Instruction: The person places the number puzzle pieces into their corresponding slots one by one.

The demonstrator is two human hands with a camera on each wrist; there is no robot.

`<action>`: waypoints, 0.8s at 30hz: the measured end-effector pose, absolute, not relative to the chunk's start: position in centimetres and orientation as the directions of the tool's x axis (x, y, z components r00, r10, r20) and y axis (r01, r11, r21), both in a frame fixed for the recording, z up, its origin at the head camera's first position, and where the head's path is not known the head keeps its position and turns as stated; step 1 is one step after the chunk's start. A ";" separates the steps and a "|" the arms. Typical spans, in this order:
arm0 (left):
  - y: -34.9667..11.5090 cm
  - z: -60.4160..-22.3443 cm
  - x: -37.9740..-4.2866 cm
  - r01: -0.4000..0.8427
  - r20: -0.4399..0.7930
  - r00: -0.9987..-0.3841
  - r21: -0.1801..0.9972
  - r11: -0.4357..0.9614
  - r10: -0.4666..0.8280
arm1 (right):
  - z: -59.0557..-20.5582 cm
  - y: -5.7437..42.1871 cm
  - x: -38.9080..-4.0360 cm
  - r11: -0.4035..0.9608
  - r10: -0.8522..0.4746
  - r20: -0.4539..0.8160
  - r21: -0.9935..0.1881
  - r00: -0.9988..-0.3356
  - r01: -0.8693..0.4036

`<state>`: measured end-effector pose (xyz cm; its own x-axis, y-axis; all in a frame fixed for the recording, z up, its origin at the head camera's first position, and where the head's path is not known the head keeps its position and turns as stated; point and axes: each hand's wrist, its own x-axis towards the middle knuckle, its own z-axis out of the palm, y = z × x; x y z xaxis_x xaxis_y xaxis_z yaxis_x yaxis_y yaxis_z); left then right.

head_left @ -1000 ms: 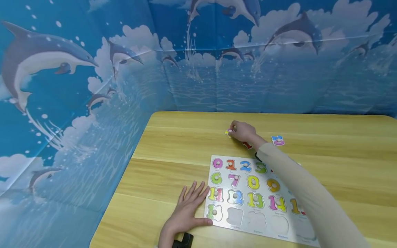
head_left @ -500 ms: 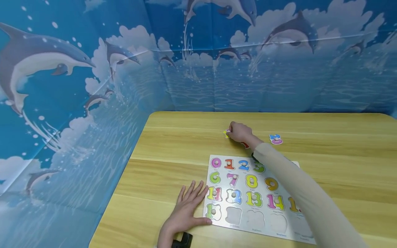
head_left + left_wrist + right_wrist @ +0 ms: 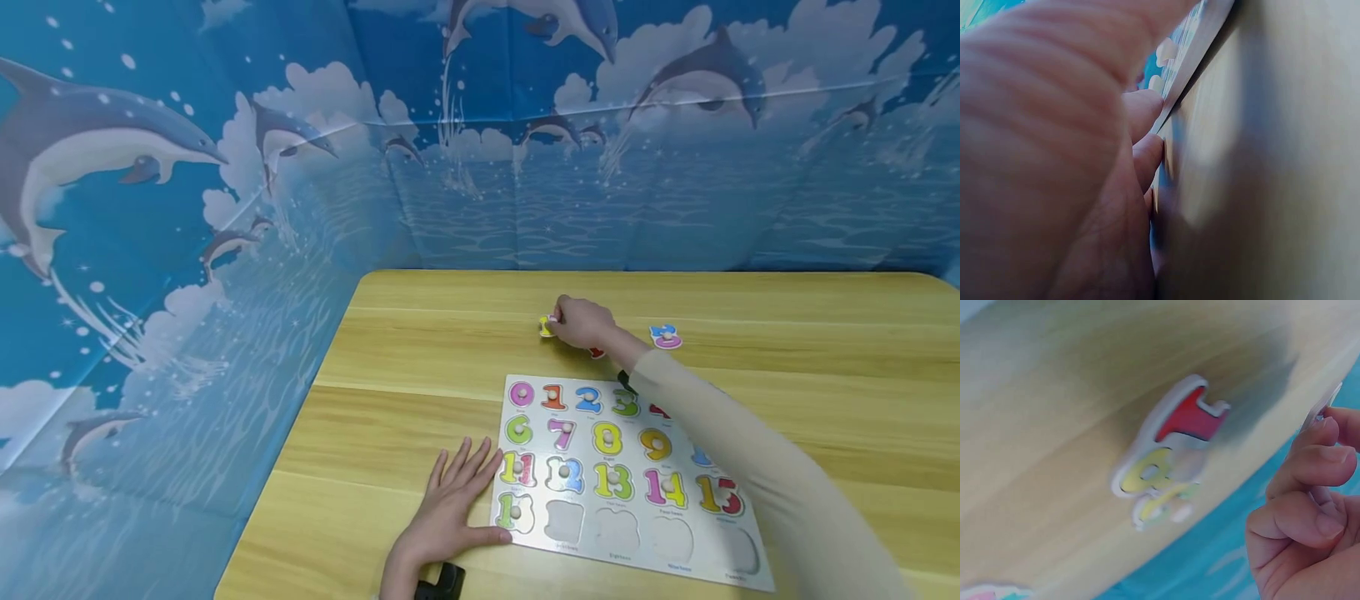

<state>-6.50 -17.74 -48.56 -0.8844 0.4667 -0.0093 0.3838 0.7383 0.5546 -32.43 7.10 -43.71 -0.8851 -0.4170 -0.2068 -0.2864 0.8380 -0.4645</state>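
Note:
My right hand (image 3: 587, 323) is over the far part of the table and pinches a yellow-and-pink number puzzle piece (image 3: 547, 326) between thumb and fingertips. In the right wrist view the puzzle piece (image 3: 1319, 409) shows nearly edge-on. Partly hidden beneath that hand lies a piece with a red digit (image 3: 597, 352); the right wrist view shows its red and yellow face (image 3: 1169, 447). My left hand (image 3: 450, 508) lies spread on the table, thumb and fingertips touching the left edge of the number puzzle board (image 3: 646, 533). The left wrist view shows its fingers (image 3: 1144, 109) against the board's side.
A blue-and-pink number piece (image 3: 665, 337) lies right of my right hand. Another piece (image 3: 1166, 509) shows beside the red-and-yellow one. The board's upper rows hold knobbed numbers; its bottom row has several bare recesses. My right sleeve (image 3: 750, 467) covers the board's right side. A dolphin-print backdrop (image 3: 450, 208) surrounds the wooden table (image 3: 397, 350).
My right fingers have closed in on the yellow-and-pink piece, and the right forearm has shifted slightly right, uncovering more of the board. My left hand stays put.

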 end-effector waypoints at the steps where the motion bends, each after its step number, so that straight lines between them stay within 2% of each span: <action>1: -17.8 -48.6 -6.5 0.379 -0.014 -0.885 0.558 0.738 0.465 | -43.5 7.1 -32.1 0.832 -0.435 -0.195 -0.461 -0.879 -0.309; 8: -17.8 -48.6 -6.5 0.361 -0.033 -0.888 0.567 0.741 0.458 | -42.8 7.4 -28.4 0.753 -0.570 -0.094 -0.456 -0.816 -0.474; 16: -17.8 -48.6 -6.6 0.353 -0.044 -0.888 0.571 0.741 0.457 | -43.0 7.5 -22.7 0.669 -0.661 0.014 -0.442 -0.750 -0.598; 24: -17.8 -48.6 -6.6 0.368 -0.026 -0.887 0.563 0.740 0.461 | -43.3 8.0 -16.8 0.642 -0.710 -0.012 -0.423 -0.704 -0.640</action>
